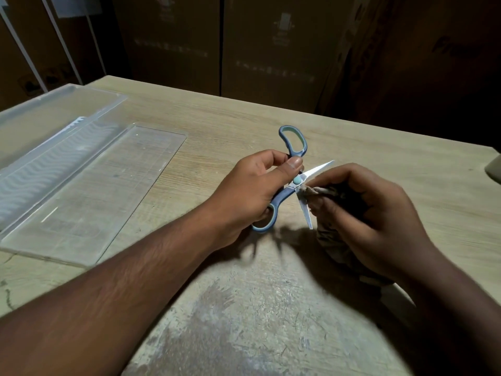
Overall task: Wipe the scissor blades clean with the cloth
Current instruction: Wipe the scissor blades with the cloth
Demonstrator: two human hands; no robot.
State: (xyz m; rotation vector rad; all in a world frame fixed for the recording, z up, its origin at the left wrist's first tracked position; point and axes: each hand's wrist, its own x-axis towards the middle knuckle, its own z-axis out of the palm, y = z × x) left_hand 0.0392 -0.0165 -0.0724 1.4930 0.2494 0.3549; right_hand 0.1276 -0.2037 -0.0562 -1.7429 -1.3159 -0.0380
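Left hand (pixel 252 185): grips the scissors (pixel 294 180) by the handles, blades spread wide, held above the worktop (pixel 244 308).
Right hand (pixel 374 213): fingers curled round the bunched cloth (pixel 325 195), which is pressed against the lower blade just beside the pivot.
Progress: wiping looks under way, near its start; the lower blade's tip half and the upper blade are uncovered, probably not yet wiped.

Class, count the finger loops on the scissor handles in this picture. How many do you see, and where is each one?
2. One loop stands free above the left hand, away from the person. The other loop sits below that hand, its upper part hidden by the fingers gripping the scissors.
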